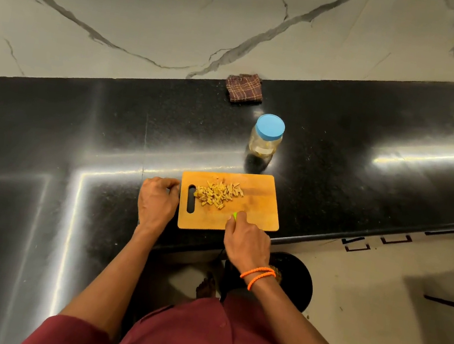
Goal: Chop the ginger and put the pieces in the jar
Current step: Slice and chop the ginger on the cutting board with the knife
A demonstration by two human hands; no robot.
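Chopping looks done: my right hand [245, 240] grips a green-handled knife [234, 216], chopped ginger [218, 194] just ahead; my left hand [157, 203], fingers curled, steadies the board [256, 202]. Next, uncap the jar [265, 139] beyond.

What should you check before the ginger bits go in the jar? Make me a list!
1. Ginger chopped: ok. The ginger pieces lie in a pile on the cutting board.
2. Jar open: not ok. The blue lid is on the jar.
3. Jar within reach: ok. It stands upright on the counter just behind the board.
4. Board steady: ok. The left hand holds its handle end.
5. Right hand free: not ok. The right hand grips something green, probably the knife handle.
6. Where the blade points: cannot tell, the hand hides it.
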